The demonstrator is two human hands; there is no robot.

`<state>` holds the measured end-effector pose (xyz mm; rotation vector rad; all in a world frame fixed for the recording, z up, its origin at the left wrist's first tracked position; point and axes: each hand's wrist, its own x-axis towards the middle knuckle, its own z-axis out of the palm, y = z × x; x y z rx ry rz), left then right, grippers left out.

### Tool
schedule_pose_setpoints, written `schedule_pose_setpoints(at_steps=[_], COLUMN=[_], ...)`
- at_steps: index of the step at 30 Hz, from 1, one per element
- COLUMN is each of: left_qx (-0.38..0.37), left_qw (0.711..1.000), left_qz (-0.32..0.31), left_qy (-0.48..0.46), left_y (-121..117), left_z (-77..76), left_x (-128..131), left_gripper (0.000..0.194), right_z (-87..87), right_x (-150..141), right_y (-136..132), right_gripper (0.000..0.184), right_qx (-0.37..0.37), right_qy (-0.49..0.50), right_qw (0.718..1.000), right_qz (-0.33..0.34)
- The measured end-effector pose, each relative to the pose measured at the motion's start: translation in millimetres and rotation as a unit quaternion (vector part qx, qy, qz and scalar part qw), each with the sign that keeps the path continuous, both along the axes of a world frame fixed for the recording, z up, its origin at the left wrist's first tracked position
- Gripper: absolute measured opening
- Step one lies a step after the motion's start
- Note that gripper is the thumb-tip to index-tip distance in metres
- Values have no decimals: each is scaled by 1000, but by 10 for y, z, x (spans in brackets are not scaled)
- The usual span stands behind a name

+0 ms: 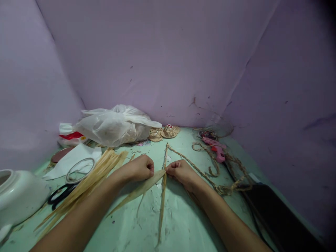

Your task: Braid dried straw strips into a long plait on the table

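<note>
A thin braid (pixel 166 155) of dried, straw-coloured fibre runs down the middle of the table. My right hand (pixel 181 172) is closed in a pinch on its lower end, where loose strips fan out. One wide, pale strip (pixel 141 189) slants down to the left from that point. Another narrow strip (pixel 162 210) hangs straight toward me. My left hand (pixel 141 168) is closed just above the wide strip, fingers curled; what they hold, if anything, is hidden. From the braid's top, a finished length of braided cord (pixel 189 162) stretches right, behind my right hand.
Left are a bundle of dried strips (pixel 91 175), black-handled scissors (pixel 61 196), a tape roll (pixel 80 169) and a white ceramic pot (pixel 21 196). Behind lie a white plastic bag (pixel 118 126) and small woven hats (pixel 170 131). Right are a pink glue gun (pixel 216 147) and a dark slab (pixel 275 213).
</note>
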<state>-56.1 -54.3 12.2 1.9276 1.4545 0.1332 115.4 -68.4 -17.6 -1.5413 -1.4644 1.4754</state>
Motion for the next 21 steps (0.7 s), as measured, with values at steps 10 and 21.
schedule_pose_setpoints(at_steps=[10,21], left_qx=[118,119], left_qw=[989,989], left_qz=[48,54], left_qy=[76,73], left_y=[-223,-156], left_z=[108,-29], left_x=[254,310], left_gripper=[21,26], right_z=[-2,33], right_x=[-1,-15], right_y=[11,-1], right_gripper=[13,15], right_qx=[-7,-12], right_qy=[14,16], right_qw=[1000,1000], right_qz=[-16,-24])
